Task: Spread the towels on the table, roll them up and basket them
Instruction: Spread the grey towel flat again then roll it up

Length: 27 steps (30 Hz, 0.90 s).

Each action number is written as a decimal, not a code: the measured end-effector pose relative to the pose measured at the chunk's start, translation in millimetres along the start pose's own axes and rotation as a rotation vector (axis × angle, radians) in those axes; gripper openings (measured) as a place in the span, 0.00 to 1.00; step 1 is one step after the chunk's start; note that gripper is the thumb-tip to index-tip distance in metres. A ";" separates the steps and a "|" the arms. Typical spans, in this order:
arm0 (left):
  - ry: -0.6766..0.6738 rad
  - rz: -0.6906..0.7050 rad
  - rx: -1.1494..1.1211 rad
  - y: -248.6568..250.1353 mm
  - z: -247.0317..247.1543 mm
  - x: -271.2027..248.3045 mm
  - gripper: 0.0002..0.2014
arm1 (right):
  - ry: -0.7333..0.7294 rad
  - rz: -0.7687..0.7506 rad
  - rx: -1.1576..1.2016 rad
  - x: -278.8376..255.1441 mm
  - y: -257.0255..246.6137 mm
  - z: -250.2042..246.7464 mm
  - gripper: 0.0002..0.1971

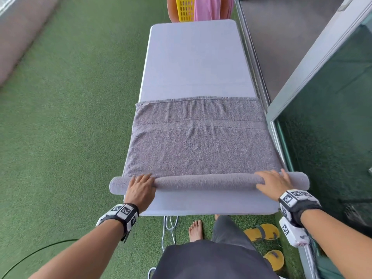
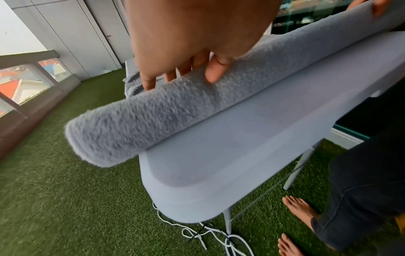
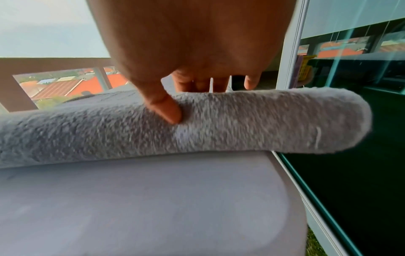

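A grey towel point(image 1: 198, 141) is lying across the near half of a pale folding table point(image 1: 193, 57), its near edge wound into a roll point(image 1: 209, 183) that is overhanging the table on both sides. The head view alone is showing the flat, unrolled stretch reaching to about the middle of the tabletop, with the hemmed far edge lying straight across.

At the left end, the left hand point(image 1: 141, 190) is resting palm-down on the roll, fingers fairly straight and spread over its far side. The left wrist view is adding what the head view is hiding: the thumb point(image 2: 215, 72) is pressing into the near face of the roll while the fingertips point(image 2: 149, 83) are reaching over the top, and white cables point(image 2: 210, 237) are trailing on the artificial grass point(image 2: 54, 199) beneath the table, beside two bare feet point(image 2: 300, 210).

Toward the right end, the right hand point(image 1: 273, 183) is lying on the roll the same way, fingers extended and slightly apart. The right wrist view is showing its thumb point(image 3: 166, 107) digging into the near side, the fingers draped over the far side, and the roll's free end sticking out past the table edge toward a glass panel point(image 3: 350, 121).

Far beyond the table, only the head view is catching a yellow basket point(image 1: 184, 9) with a pink towel point(image 1: 209, 8) just to its right. Yellow sandals point(image 1: 263, 231) are lying on the grass at the near right.
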<state>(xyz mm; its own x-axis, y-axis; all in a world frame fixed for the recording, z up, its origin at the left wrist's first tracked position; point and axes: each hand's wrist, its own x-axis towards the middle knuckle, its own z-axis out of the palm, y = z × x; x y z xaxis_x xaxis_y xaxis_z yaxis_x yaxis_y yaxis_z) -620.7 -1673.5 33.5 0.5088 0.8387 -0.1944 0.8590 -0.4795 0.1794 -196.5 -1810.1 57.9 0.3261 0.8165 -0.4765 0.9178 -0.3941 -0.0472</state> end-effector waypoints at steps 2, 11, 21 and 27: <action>0.011 -0.027 -0.087 3.4 -0.8 4.6 0.23 | 0.061 -0.007 0.075 5.6 5.4 -0.7 0.27; 0.039 0.015 -0.071 6.7 10.2 5.1 0.28 | 0.087 0.024 0.016 4.0 2.0 17.5 0.31; 0.039 -0.092 -0.146 3.2 13.4 -33.8 0.26 | 0.129 0.012 0.027 -23.7 -12.4 42.6 0.26; 0.016 -0.103 -0.149 13.7 21.5 -57.8 0.24 | 0.082 0.047 0.043 -48.4 -4.5 50.5 0.26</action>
<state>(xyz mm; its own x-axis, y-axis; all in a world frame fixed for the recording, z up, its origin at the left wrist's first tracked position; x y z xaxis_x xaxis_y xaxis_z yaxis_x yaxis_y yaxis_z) -637.1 -1734.1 26.5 0.4165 0.8860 -0.2039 0.8880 -0.3484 0.3000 -227.7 -1869.2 36.9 0.3873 0.8280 -0.4056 0.8912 -0.4488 -0.0653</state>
